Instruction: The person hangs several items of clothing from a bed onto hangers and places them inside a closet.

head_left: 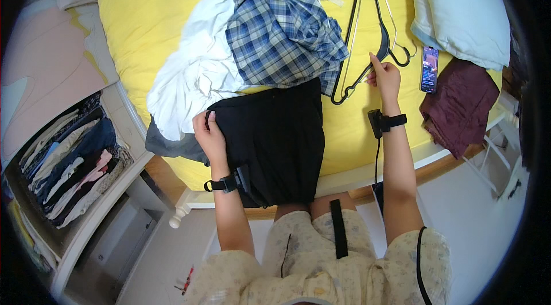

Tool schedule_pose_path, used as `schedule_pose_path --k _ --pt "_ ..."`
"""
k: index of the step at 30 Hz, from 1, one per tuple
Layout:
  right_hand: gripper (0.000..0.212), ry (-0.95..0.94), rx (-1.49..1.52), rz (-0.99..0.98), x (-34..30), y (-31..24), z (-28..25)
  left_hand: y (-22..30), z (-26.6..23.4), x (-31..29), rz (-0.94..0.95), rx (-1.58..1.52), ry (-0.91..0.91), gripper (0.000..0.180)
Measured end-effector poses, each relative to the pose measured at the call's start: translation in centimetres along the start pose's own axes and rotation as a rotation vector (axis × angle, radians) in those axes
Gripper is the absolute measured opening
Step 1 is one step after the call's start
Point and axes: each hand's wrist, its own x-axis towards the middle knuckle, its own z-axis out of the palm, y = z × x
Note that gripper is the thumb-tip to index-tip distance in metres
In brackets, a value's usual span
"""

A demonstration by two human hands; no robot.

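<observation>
The left grip (209, 133) holds the black cloth (281, 144) at its ten o'clock edge; toward twelve lies a plaid shirt (272, 35). The right grip (385, 81) is at the black hanger (384, 36).

Count two hands (210, 136), two wrist straps (395, 121), two hangers (384, 41) (one black, one wire) and one phone (429, 72). On one bed (356, 141), see one plaid garment (275, 35), one black garment (275, 138), one maroon garment (462, 104), one grey garment (165, 143) and one white cloth (198, 70); pillows (465, 12), number unclear. Find one drawer (106, 201) of folded clothes (74, 158), too packed to tally.
</observation>
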Motion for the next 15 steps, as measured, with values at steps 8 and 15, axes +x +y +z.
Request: schedule_pose_path --k 8,15 --pt "0.039 0.134 -0.095 -0.173 -1.1 -0.2 1.2 -1.3 0.6 0.7 0.064 0.060 -0.025 0.015" --pt "0.012 0.095 0.335 -0.444 -4.1 -0.3 -0.5 -0.6 -1.2 0.3 0.049 -0.122 -0.091 0.014"
